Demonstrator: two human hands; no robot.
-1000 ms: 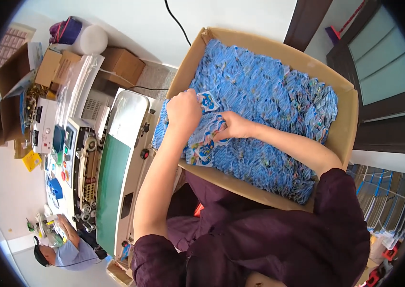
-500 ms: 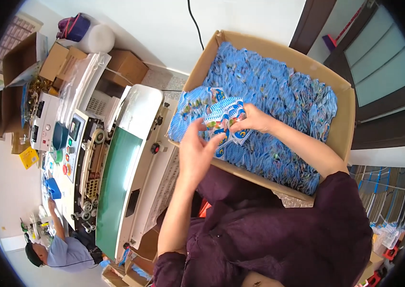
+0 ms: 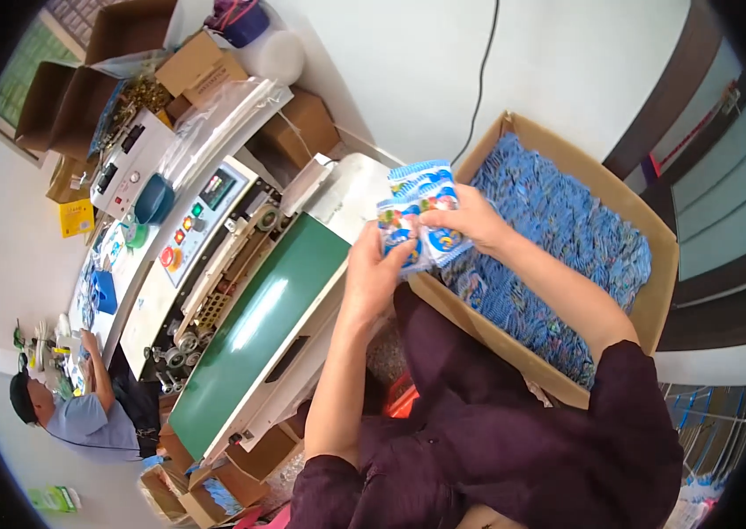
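Several small blue-and-white plastic packets (image 3: pixel 423 182) with colourful contents are held together in front of me, above the near left corner of a big cardboard box. My left hand (image 3: pixel 369 271) is closed on their left side, thumb in front. From the right, my right hand (image 3: pixel 471 220) pinches the same packets, its thumb lying across the front. Whether the packets are joined in a strip I cannot tell. The cardboard box (image 3: pixel 660 284) is filled with a thick heap of similar blue packets (image 3: pixel 558 242).
Left of me stands a machine with a green conveyor belt (image 3: pixel 254 331) and a button panel (image 3: pixel 205 203). Beyond it, a co-worker (image 3: pixel 82 419) sits at a white table. Open cartons (image 3: pixel 183 489) stand at the belt's near end. A black cable (image 3: pixel 481 75) hangs down the wall.
My view has turned left, so the box now appears farther right and more of the machine shows. The packets have come out from over the heap toward the belt side, still in both hands.
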